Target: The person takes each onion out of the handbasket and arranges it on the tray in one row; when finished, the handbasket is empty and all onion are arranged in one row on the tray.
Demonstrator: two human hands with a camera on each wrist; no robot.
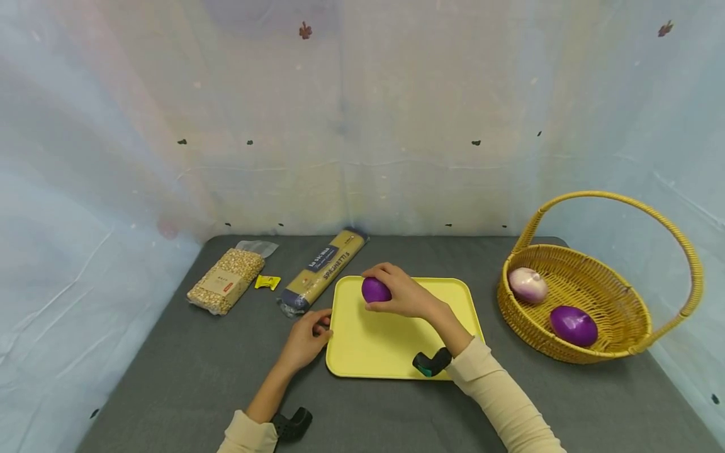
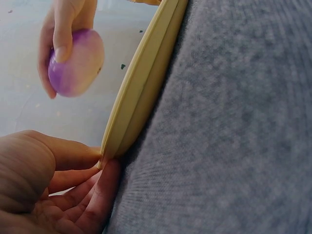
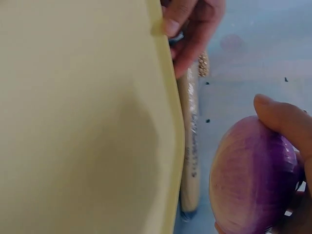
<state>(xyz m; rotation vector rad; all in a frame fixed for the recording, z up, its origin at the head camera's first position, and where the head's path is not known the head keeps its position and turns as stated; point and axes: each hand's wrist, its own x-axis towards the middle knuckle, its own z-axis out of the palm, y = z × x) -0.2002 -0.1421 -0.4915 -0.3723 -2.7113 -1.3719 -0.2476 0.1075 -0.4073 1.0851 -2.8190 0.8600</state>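
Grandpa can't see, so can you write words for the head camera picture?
The right hand holds a purple onion above a yellow tray, which the left hand touches; a basket holds two more onions.

Our held onion [image 3: 251,180] fades from purple to cream. Around the pale-yellow tray [image 1: 391,352], we see a golden woven basket [image 1: 523,330] at three o'clock, a navy-and-yellow spaghetti packet [image 1: 325,270] at ten, and dark grey worktop [image 1: 198,377].

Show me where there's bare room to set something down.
Bare tabletop: between tray and basket; also left of the left grip, nearer than the kernel bag. The tray's near-left part is bare too. Crowded: the far left, where kernel bag, yellow packet and spaghetti pack lie close together.
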